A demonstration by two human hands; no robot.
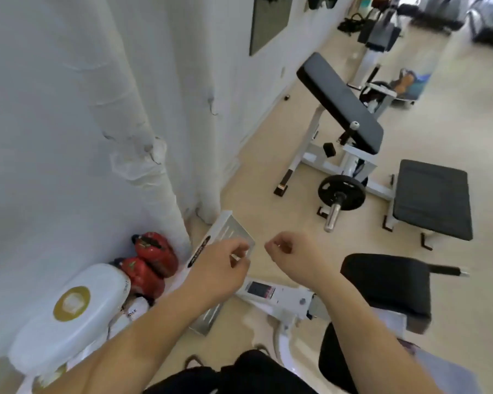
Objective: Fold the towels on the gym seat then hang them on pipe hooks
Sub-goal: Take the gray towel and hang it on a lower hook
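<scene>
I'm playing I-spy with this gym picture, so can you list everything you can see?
boxing gloves: two, red, floor by wall, lower left
pad: one, white with gold circle, beside gloves
slanted bench pad: one, black, centre
flat bench: one, black, right
weight plate: one, black, on white frame
seat: one, black, lower right
left grip: one, bare, fingers curled, empty
right grip: one, bare, fingers curled, empty

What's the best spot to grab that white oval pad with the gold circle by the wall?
Probably its long rounded edge on the floor side, coming from the right: the white oval pad lies broad face up with the wall close behind.
</scene>
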